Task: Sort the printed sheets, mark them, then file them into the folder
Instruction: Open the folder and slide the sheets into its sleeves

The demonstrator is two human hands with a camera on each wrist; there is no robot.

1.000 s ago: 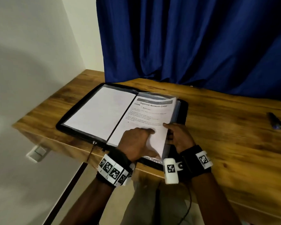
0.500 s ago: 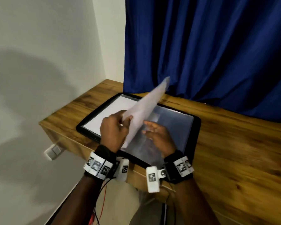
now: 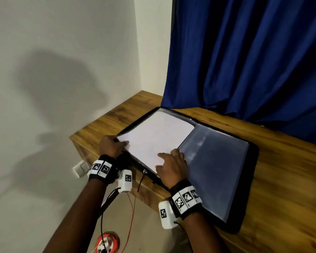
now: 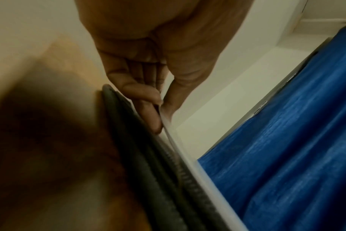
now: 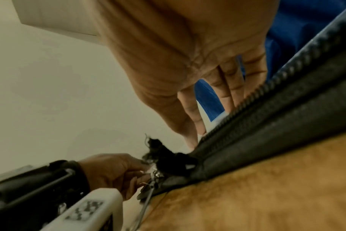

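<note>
Sheet (image 3: 155, 138): lies blank side up on the folder (image 3: 252, 179)'s left half.
Your left hand (image 3: 110, 146): pinches its near-left corner.
Your right hand (image 3: 171, 167): fingers flat on its near-right edge, beside the spine.
Key relation: sheet's long axis runs away from you; empty sleeve (image 3: 215, 167) lies right.

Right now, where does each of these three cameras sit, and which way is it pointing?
Head: worn on the head, looking down at the open folder on the wooden table; both forearms, left hand and right hand show.
Left wrist: looks along the left hand, which pinches the white sheet.
Right wrist: looks along the right hand at the folder's zip edge; the left hand shows too.
Shared: folder and blue curtain.
</note>
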